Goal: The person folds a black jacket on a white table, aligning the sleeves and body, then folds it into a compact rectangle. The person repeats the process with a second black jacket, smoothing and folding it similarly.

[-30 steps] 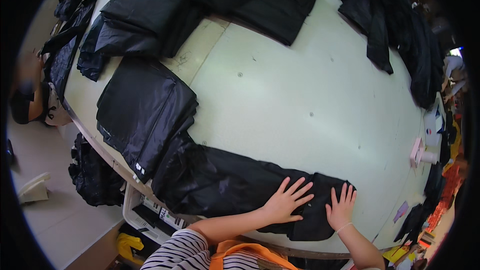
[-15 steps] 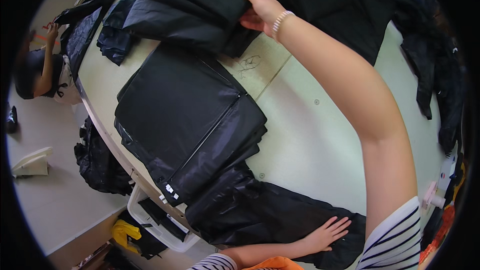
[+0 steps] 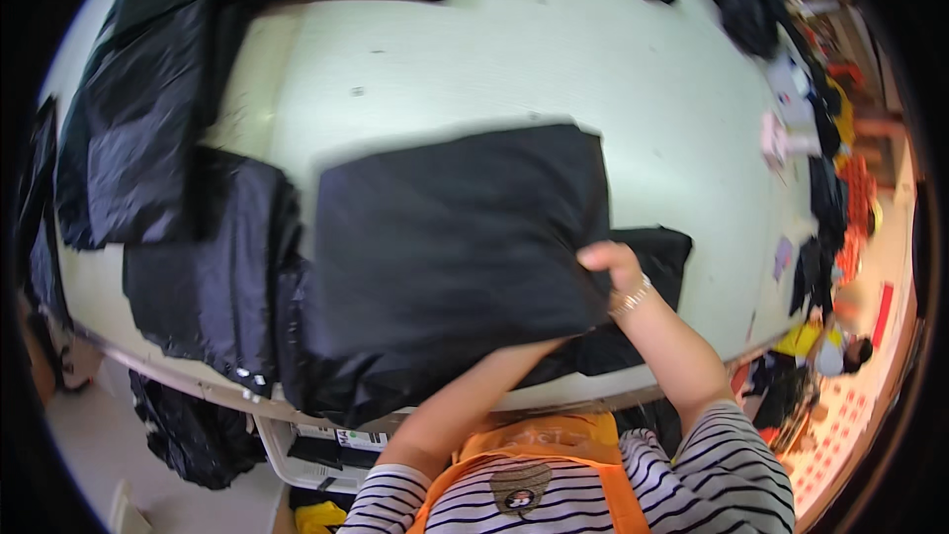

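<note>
Here, folded black cloth (image 3: 460,237), long axis left to right

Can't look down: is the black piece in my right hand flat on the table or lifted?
Lifted, at least partly: your right hand holds the black piece by its edge; your left forearm runs beneath.

R hand (image 3: 615,265) is gripping folded blk cloth (image 3: 460,237) by its edge, above table (image 3: 514,59); L hand is hiding underneath.

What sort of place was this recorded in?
Probably a garment workshop: a broad pale table bears piles of black fabric, and the right hand holds a large black piece above it.
</note>
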A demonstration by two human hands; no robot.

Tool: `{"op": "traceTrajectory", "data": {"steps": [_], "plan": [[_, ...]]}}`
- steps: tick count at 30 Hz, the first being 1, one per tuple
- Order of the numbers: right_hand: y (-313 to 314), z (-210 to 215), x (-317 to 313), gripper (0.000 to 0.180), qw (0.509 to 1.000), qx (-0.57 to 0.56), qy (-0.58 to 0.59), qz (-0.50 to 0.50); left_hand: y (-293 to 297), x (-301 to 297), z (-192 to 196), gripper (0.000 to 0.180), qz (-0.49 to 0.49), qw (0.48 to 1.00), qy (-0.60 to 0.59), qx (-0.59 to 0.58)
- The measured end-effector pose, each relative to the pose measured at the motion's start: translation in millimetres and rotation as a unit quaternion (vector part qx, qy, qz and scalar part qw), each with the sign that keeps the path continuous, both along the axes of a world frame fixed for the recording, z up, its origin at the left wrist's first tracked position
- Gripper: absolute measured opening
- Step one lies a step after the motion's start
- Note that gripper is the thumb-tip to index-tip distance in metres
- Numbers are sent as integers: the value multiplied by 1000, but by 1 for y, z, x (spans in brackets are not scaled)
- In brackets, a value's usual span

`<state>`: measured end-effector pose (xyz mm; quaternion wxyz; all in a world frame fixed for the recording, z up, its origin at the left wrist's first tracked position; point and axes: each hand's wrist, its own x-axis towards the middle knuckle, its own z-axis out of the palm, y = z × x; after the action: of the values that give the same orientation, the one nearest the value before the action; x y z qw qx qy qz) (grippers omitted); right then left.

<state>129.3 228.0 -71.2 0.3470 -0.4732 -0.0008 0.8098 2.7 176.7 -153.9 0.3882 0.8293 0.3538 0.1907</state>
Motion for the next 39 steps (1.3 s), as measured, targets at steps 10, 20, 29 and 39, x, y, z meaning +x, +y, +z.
{"op": "traceTrajectory", "data": {"steps": [10,20,29,39], "plan": [[-140,18,216,42,924,-44,-349,153,-22,0,-11,48,-33,974,156,160],[-150,21,211,58,761,138,-556,306,-38,-181,-5,61,411,851,315,87],[-154,-10,154,65,351,512,-671,407,-125,-189,-10,87,755,604,144,210],[-158,-30,153,67,343,525,-676,388,-141,-223,17,36,587,453,-602,-296]]}}
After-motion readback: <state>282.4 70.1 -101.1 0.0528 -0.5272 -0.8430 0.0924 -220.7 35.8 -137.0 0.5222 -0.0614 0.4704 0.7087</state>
